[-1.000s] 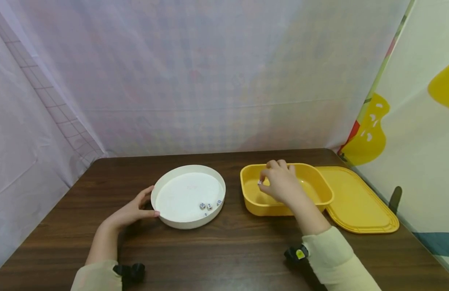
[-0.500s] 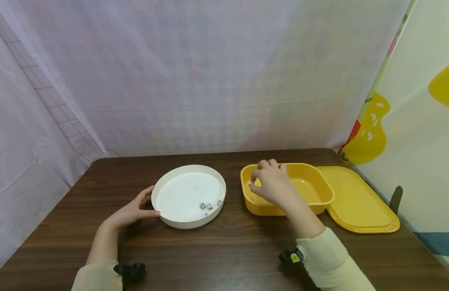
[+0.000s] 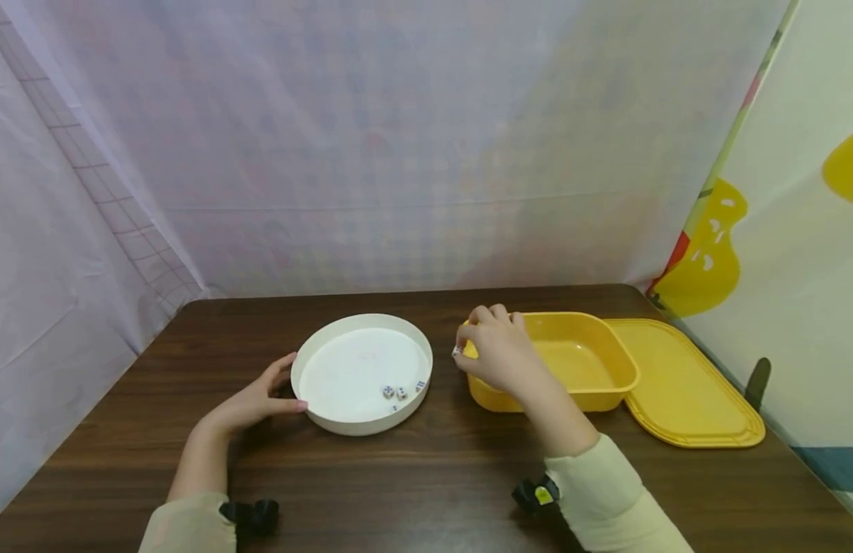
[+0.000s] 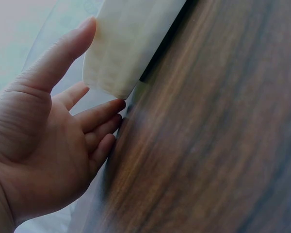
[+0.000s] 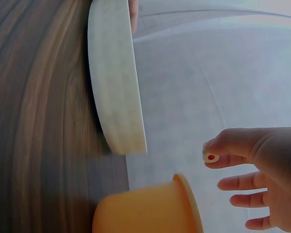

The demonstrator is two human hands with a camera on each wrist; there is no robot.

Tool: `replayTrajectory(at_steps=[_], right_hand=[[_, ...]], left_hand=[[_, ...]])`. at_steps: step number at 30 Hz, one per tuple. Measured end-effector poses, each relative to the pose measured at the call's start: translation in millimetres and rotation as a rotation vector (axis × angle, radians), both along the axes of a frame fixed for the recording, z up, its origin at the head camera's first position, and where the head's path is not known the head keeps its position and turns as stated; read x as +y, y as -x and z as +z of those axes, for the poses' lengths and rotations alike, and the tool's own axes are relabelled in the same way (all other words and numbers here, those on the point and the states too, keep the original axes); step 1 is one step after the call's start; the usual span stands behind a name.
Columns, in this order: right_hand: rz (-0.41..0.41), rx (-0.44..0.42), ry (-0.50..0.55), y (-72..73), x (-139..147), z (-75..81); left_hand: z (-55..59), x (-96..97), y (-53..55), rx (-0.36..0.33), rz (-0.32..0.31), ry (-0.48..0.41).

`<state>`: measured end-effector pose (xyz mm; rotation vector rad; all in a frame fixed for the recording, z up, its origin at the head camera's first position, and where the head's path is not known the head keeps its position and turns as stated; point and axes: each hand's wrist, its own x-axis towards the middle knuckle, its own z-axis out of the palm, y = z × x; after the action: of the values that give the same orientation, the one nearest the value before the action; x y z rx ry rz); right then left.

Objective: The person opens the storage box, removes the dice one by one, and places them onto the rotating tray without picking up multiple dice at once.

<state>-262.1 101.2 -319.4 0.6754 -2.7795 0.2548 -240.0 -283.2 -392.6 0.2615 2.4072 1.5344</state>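
Note:
My right hand [image 3: 496, 347] pinches a small white die [image 3: 457, 351] between thumb and index finger, above the left rim of the yellow tub [image 3: 620, 369]. A red pip shows on this die [image 5: 211, 157] in the right wrist view, where the other fingers stand apart from it. My left hand [image 3: 253, 399] rests its thumb and fingertips against the left side of a round white tray [image 3: 373, 427]. In the left wrist view those fingers [image 4: 99, 116] look fairly straight and spread. Several dice [image 3: 388, 392] with blue pips lie in the tray's near right part.
A yellow lid [image 3: 696, 392] lies flat on the dark wooden table [image 3: 371, 491], partly under the tub's right side. Pale curtains [image 3: 371, 153] hang behind the table. A patterned cloth [image 3: 800, 307] hangs along its right side.
My right hand has carried the die leftward, from over the tub's inside to its left rim. The left hand stays at the tray, and the dice in it lie as before.

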Motion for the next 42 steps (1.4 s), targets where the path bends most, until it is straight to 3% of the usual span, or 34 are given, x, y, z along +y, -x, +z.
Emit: replayTrajectory(at_steps=[14, 29, 42], right_hand=[[0.051, 0.016, 0.013, 2.8, -29.3, -5.6], [0.086, -0.012, 0.004, 11.3, -54.3, -24.7], [0.071, 0.001, -0.023, 16.7, -63.0, -36.8]], left_hand=[[0.4, 1.0, 0.0, -0.008, -0.001, -0.012], [1.2, 1.8, -0.5, -0.002, 0.001, 0.0], [3.8, 1.9, -1.8, -0.007, 0.0, -0.004]])
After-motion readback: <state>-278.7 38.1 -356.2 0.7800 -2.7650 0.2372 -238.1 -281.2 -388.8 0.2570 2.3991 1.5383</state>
